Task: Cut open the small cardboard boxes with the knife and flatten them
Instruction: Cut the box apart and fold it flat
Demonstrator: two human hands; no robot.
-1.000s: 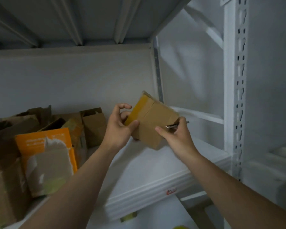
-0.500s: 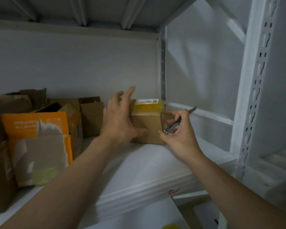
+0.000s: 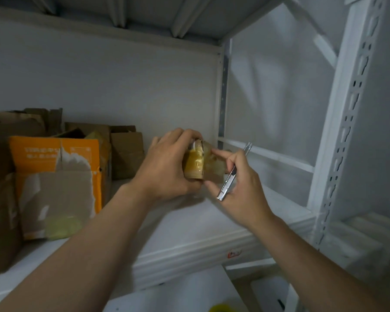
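1. Since the earlier frame, the left hand had changed from spread fingers to fingers curled over the small box at the frame's centre.
2. The right hand, just right of it, gripped the knife, with its forefinger touching the box's tape.
3. Opened boxes stood at left on the white shelf.

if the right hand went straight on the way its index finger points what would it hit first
The small taped box gripped by the left hand. The right hand, holding the knife, points its index finger at the box's top edge and looks nearly in touch, though depth is unclear.
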